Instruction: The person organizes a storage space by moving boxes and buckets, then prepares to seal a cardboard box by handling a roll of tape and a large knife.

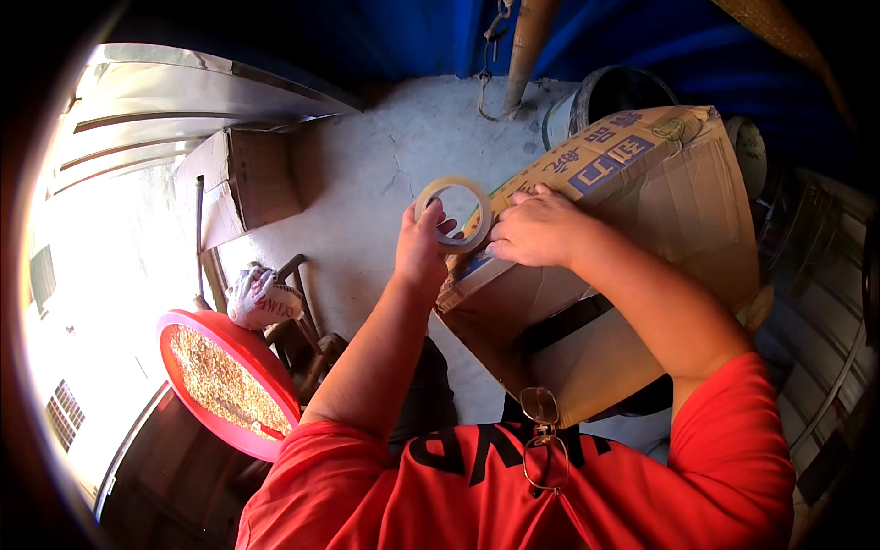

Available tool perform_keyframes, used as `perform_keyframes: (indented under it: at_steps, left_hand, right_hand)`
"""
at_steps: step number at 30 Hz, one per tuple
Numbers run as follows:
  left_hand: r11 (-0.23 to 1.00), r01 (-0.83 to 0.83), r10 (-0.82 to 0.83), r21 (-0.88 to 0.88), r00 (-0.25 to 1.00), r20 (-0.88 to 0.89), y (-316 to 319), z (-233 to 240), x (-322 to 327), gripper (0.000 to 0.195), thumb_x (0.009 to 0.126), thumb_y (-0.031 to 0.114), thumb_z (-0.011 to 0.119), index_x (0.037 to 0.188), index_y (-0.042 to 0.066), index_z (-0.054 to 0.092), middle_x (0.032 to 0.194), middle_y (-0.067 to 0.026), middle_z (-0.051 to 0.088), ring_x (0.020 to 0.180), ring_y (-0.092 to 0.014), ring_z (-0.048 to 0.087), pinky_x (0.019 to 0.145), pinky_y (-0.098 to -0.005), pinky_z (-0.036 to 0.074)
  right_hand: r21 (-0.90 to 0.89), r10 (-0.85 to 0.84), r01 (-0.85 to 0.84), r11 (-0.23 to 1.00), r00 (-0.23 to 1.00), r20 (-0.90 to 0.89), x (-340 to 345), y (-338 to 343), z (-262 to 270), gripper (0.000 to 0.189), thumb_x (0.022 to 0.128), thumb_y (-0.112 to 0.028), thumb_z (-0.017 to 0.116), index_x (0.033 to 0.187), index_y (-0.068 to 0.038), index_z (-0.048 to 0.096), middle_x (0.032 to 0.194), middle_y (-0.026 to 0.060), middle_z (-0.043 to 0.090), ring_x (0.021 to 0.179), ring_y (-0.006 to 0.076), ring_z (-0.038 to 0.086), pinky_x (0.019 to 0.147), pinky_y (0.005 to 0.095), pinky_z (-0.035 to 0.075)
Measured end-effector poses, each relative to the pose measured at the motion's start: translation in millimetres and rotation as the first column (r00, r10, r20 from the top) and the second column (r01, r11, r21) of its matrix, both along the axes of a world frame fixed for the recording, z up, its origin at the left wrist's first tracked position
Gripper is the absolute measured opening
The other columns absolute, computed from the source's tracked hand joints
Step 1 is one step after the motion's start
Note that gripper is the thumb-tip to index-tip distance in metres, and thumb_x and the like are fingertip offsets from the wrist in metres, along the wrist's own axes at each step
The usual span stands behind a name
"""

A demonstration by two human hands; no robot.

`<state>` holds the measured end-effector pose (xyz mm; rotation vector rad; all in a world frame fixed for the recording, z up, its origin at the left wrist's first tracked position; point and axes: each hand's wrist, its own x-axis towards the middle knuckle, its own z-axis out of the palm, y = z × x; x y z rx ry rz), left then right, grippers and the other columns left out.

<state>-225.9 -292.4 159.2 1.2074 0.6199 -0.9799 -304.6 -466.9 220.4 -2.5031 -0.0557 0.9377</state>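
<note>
My left hand [427, 237] grips a roll of clear packing tape [483, 212], with a thumb and fingers reaching through its ring. The roll is held close to the left end of a large cardboard box [660, 206]. My right hand [540, 227] lies on the box's upper edge, just right of the tape, with its fingers bent over the printed panel. What is under those fingers is hidden. The box is tilted in front of me and bears blue and dark printing. Towards me, a dark gap [564, 323] shows between its flaps.
A red basin [227, 385] of grain stands at the left, beside a white printed bag [261, 299]. Another cardboard box [240, 182] is farther back. Behind the large box are a bucket [560, 120] and a wooden pole [528, 55]. Eyeglasses [545, 440] hang from my shirt.
</note>
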Motion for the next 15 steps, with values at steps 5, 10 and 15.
perform_keyframes:
  at_steps: [5,10,15]
  left_hand:
    - [0.999,0.016,-0.018,-0.046,0.999,-0.042,2,-1,7,0.029,0.091,0.019,0.056,0.116,0.008,0.047,0.095,-0.0074,0.051,0.085,-0.023,0.055,0.073,-0.0419,0.052]
    - [0.994,0.003,-0.008,-0.107,0.999,-0.050,2,0,7,0.029,0.090,0.017,0.058,0.116,0.008,0.047,0.095,-0.0080,0.053,0.085,-0.024,0.057,0.073,-0.0412,0.052]
    - [0.987,-0.034,0.030,-0.160,0.999,-0.029,4,-3,5,0.034,0.089,0.015,0.059,0.120,0.008,0.045,0.096,-0.0085,0.053,0.089,-0.023,0.056,0.077,-0.0405,0.052]
  right_hand:
    - [0.107,-0.254,0.257,0.961,0.966,-0.042,5,-5,9,0.042,0.084,-0.043,0.056,0.106,-0.007,0.061,0.093,0.0160,0.066,0.100,0.0337,0.059,0.086,0.0460,0.044]
    - [0.080,-0.553,0.561,0.824,0.827,-0.103,19,-3,-4,0.069,0.079,-0.048,0.062,0.124,0.001,0.046,0.110,0.0241,0.061,0.106,0.0360,0.058,0.090,0.0432,0.045]
    - [0.067,-0.549,0.593,0.802,0.777,-0.309,39,7,-29,0.077,0.070,-0.041,0.066,0.130,0.002,0.043,0.120,0.0250,0.058,0.111,0.0341,0.057,0.093,0.0393,0.045]
